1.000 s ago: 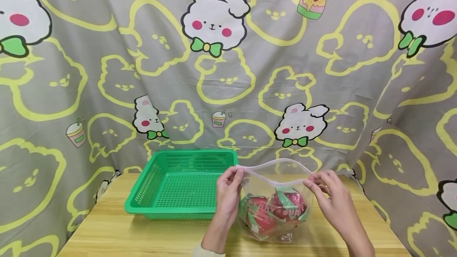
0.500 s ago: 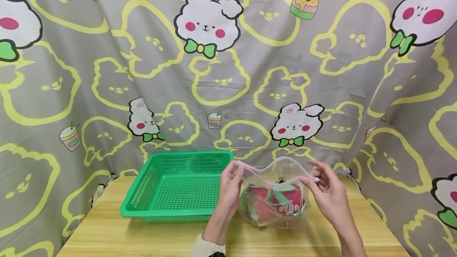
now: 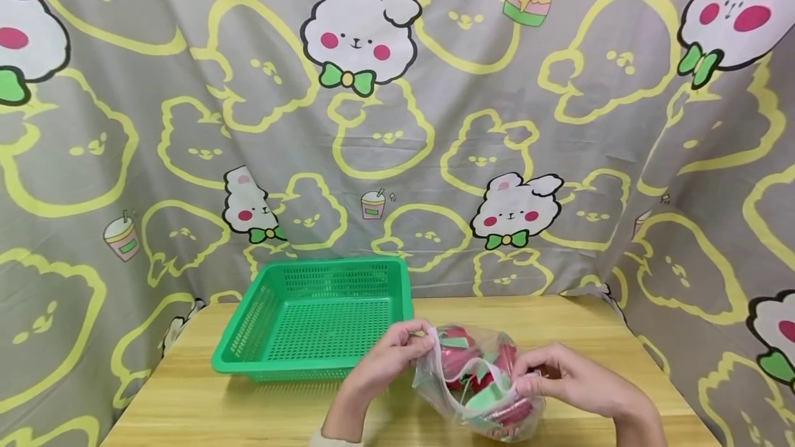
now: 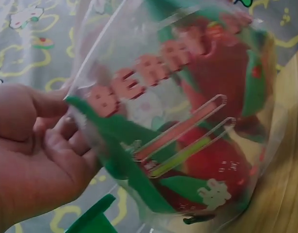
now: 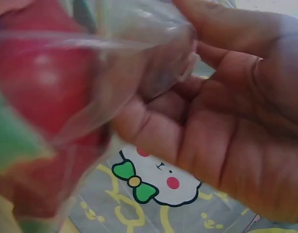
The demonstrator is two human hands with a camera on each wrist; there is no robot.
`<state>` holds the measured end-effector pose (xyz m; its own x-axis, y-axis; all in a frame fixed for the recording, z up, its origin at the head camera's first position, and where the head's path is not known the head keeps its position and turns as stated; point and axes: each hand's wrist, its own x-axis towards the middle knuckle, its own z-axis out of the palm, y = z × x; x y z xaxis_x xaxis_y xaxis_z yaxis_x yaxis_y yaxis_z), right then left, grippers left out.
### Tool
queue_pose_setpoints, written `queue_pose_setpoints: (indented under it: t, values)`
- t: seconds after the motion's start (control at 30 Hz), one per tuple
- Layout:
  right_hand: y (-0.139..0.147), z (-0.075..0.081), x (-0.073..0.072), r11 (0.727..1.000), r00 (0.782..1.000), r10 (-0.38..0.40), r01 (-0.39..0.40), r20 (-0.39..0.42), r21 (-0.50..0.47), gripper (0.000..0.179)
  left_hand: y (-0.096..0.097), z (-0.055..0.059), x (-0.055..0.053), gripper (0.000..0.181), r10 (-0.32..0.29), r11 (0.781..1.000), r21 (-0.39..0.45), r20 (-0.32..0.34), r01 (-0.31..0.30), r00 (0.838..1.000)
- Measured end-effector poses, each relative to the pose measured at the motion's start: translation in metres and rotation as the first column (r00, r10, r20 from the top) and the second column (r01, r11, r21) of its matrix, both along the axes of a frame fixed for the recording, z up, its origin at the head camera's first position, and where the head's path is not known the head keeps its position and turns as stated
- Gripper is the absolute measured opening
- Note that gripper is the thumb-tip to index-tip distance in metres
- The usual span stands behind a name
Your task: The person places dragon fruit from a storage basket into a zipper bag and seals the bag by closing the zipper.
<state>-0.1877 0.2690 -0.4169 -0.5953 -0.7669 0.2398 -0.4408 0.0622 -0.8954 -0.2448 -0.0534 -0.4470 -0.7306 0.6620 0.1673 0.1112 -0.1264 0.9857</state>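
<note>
A clear plastic zip bag (image 3: 435,388) with a pale rim is tilted, its mouth open towards the head camera. Inside lie several red dragon fruits (image 3: 456,345) with green scales. At the left end of the rim my left hand (image 3: 386,359) pinches the bag between thumb and fingers. My right hand (image 3: 574,379) pinches the rim's right end. Pink lettering shows on the bag (image 4: 149,82) in the left wrist view. The right wrist view has a red fruit (image 5: 44,82) close up behind the plastic, beside my right hand (image 5: 212,111).
Left of the bag, a green perforated plastic basket (image 3: 226,354) stands on the wooden table (image 3: 205,409), with nothing visible in it. A grey curtain (image 3: 385,240) with rabbit and yellow outline prints hangs behind and along both sides.
Both hands have come lower and nearer with the bag. The bag has tipped from upright, so its mouth now faces the head camera and the fruits show through it.
</note>
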Motion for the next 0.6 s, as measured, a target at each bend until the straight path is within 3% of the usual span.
queue_pose_setpoints:
  t: [0.17,0.27,0.37,0.47,0.6]
  values:
    - [0.003,-0.003,0.003,0.994,0.994,0.062,-0.069,0.089,0.081,0.017,0.004,0.0,0.006,0.019,-0.157,0.984,-0.1,-0.104,0.146,0.982]
    - [0.005,-0.01,-0.001,0.992,0.993,0.055,-0.066,0.109,0.103,0.014,0.007,0.0,0.01,0.017,-0.192,0.974,-0.15,-0.139,0.171,0.972]
    - [0.006,-0.016,-0.005,0.991,0.993,0.017,-0.032,0.115,0.129,0.013,0.011,0.0,0.012,0.016,-0.179,0.967,-0.211,-0.174,0.141,0.968]
    - [0.008,-0.02,-0.01,0.989,0.995,-0.03,0.016,0.09,0.15,0.013,0.017,-0.001,0.013,0.015,-0.137,0.956,-0.284,-0.226,0.069,0.964]
    - [0.013,-0.025,-0.016,0.975,0.991,-0.134,0.128,0.019,0.182,0.014,0.027,-0.008,0.015,0.025,-0.057,0.927,-0.365,-0.355,-0.082,0.933]
